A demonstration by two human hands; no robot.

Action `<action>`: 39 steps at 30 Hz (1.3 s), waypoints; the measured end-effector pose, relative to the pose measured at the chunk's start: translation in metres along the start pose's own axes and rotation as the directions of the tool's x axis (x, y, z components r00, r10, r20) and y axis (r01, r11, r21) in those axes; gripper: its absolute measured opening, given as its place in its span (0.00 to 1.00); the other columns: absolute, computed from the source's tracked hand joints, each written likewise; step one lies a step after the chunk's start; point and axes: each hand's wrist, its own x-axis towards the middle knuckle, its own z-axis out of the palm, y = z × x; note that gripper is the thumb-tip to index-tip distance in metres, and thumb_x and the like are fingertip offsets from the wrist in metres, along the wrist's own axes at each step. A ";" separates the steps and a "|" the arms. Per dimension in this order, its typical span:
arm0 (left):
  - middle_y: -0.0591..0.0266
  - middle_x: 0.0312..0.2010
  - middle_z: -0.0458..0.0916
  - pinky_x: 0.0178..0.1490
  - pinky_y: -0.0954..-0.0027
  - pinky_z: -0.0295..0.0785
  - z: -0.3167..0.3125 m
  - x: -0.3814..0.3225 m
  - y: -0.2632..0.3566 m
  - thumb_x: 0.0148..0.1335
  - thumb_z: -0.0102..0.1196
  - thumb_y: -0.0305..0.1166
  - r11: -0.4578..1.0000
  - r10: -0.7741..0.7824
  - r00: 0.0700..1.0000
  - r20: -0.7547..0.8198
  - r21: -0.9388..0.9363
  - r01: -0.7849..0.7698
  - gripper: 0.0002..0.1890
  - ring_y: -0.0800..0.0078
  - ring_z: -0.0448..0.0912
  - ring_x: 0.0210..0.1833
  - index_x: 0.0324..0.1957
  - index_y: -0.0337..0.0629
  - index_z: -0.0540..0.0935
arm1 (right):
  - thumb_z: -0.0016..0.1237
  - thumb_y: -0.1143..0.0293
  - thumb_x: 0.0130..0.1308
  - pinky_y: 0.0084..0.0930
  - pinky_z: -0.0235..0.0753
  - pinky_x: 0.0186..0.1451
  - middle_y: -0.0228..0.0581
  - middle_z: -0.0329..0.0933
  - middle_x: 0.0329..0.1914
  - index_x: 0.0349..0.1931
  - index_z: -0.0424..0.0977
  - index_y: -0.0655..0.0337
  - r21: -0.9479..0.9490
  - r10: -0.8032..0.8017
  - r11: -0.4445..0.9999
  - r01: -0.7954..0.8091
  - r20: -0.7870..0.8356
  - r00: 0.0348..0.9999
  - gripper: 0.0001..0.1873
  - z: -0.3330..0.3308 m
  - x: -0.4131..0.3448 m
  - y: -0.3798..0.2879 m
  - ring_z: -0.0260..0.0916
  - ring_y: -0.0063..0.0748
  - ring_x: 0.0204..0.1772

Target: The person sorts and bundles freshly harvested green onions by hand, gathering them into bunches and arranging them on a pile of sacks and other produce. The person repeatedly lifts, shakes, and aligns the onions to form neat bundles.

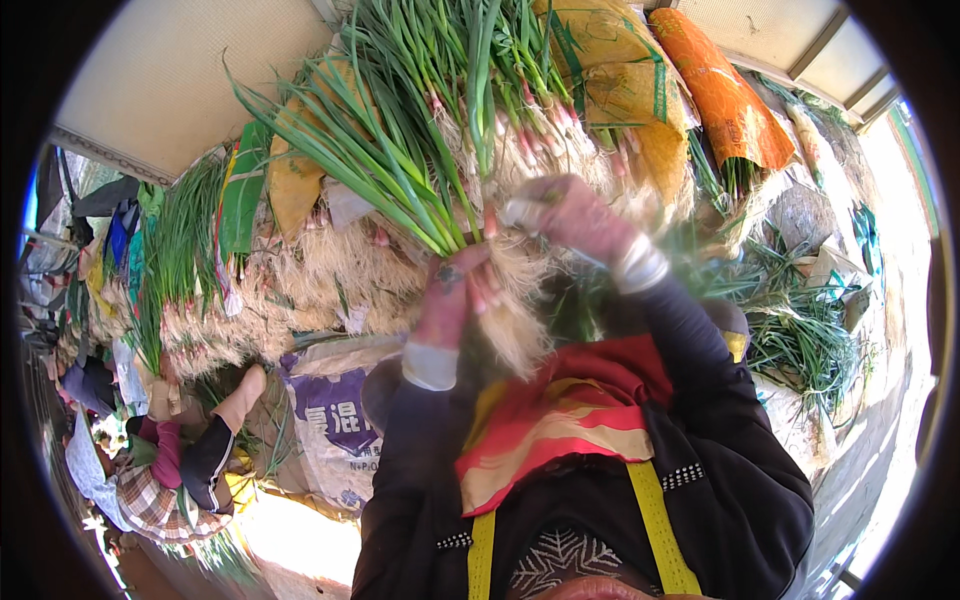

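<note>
My left hand point(454, 289), in a stained pink glove with a white cuff, grips a small bunch of green garlic point(409, 191) near its pink bases. Its long leaves fan up to the left, while a pale beard of roots point(514, 326) hangs over my lap. Beside it, one more stalk point(482, 97) points upward, its pink base close to my right fingertips. My gloved right hand point(570, 214) is blurred and partly curled; whether it grips that stalk is unclear. Behind both hands lies a thick heap of green garlic point(427, 52), roots towards me.
Yellow woven sacks point(626, 67) and an orange sack point(724, 90) wrap bundles at the back. Loose green leaves point(802, 345) pile up at right. A white and purple printed sack point(334, 420) lies at left, near another seated person point(176, 480). Further bundles point(184, 255) line the left.
</note>
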 end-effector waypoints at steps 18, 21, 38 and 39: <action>0.60 0.16 0.72 0.19 0.78 0.64 -0.030 0.002 -0.023 0.55 0.48 0.34 0.988 0.002 0.985 -0.174 0.150 0.024 0.14 0.75 0.69 0.15 0.34 0.28 0.74 | 0.50 0.57 0.53 0.20 0.71 0.25 0.39 0.71 0.22 0.30 0.70 0.69 0.738 -0.084 0.666 -0.106 0.217 0.973 0.19 -0.009 -0.044 -0.005 0.69 0.30 0.21; 0.61 0.17 0.72 0.19 0.78 0.64 -0.020 -0.006 -0.012 0.55 0.48 0.35 0.970 -0.005 0.986 -0.168 0.239 0.046 0.16 0.74 0.70 0.16 0.36 0.27 0.73 | 0.46 0.58 0.56 0.24 0.72 0.29 0.38 0.69 0.20 0.30 0.71 0.65 0.596 -0.165 0.802 0.047 0.145 0.975 0.16 -0.041 -0.056 0.014 0.70 0.30 0.24; 0.61 0.31 0.76 0.25 0.75 0.70 0.001 -0.052 0.003 0.55 0.47 0.36 0.908 -0.234 0.966 0.110 -0.330 0.258 0.14 0.74 0.73 0.26 0.41 0.39 0.72 | 0.43 0.57 0.58 0.24 0.70 0.29 0.40 0.74 0.24 0.35 0.73 0.65 0.207 -0.061 0.977 0.043 0.084 0.995 0.17 0.053 0.006 -0.012 0.70 0.30 0.26; 0.62 0.27 0.75 0.20 0.77 0.67 0.001 -0.052 0.003 0.55 0.48 0.36 0.925 -0.220 0.975 0.042 -0.308 0.222 0.13 0.76 0.71 0.21 0.39 0.40 0.72 | 0.43 0.57 0.58 0.26 0.71 0.30 0.42 0.74 0.25 0.37 0.73 0.62 -0.027 -0.106 0.994 0.108 0.085 0.991 0.17 0.056 0.002 -0.011 0.71 0.33 0.27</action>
